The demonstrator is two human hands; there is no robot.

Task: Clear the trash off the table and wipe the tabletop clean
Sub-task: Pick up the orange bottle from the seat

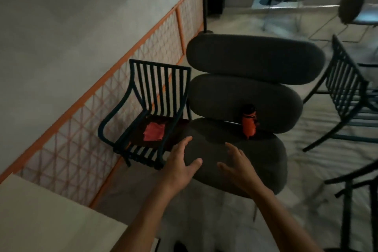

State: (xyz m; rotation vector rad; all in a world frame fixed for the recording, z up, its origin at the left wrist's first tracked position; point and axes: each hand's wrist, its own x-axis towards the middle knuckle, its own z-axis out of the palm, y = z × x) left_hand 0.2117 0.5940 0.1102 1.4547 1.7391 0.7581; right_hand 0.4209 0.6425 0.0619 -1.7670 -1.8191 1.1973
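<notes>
The dark table (pixel 241 149) is built of three overlapping oval tops stepping away from the person, its near rounded edge closest to them. Both hands reach over the nearest oval: the left hand (pixel 182 162) near its left edge, the right hand (pixel 238 166) toward the middle, each with fingers spread apart and holding nothing. An orange bottle (pixel 249 124) stands where the near and middle ovals meet, right of centre, well beyond the hands. Just left of the table sits a dark slatted chair (pixel 151 112) with a pink cloth (pixel 154 132) on its seat. More slatted chairs (pixel 347 92) stand right, with open floor between them and the table. A pale surface (pixel 47 217) fills the near left corner.
</notes>
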